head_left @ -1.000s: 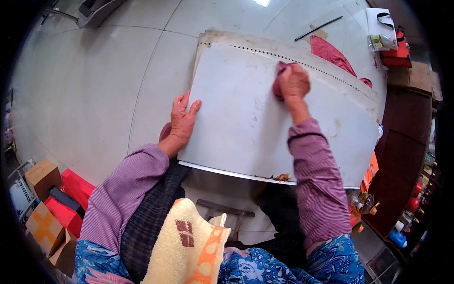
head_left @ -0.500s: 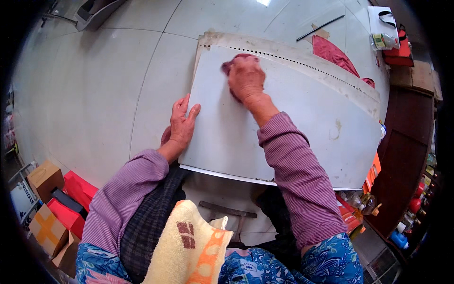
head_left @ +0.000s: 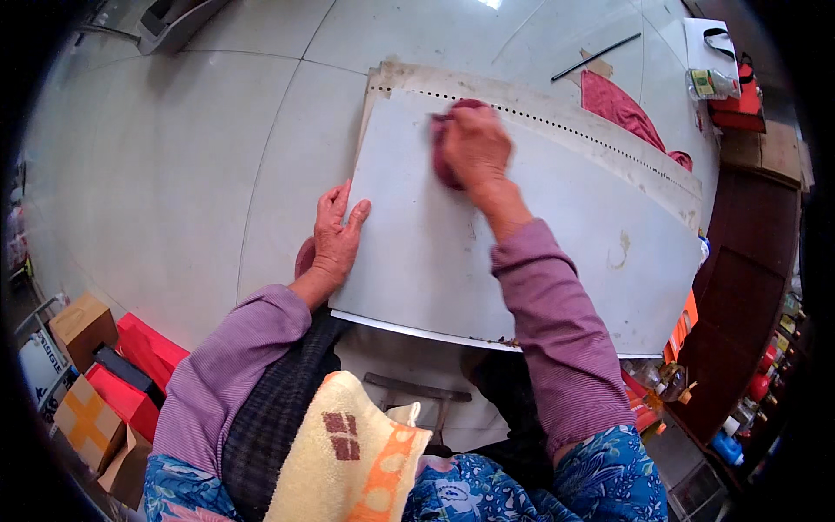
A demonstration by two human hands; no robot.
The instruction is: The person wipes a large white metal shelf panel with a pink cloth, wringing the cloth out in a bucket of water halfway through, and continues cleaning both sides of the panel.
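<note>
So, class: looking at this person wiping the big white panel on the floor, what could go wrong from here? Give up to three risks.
1. The left hand presses only the panel's left edge, so a hard wipe might shift it on the smooth tiled floor.
2. The right hand rubs the red cloth close to the perforated strip, where it could snag.
3. The brown stain at the right lies far from the cloth and may be missed.

Rag (head_left: 445, 143) on panel (head_left: 487, 252), boxes (head_left: 83, 374) far left on floor (head_left: 174, 148)
</note>
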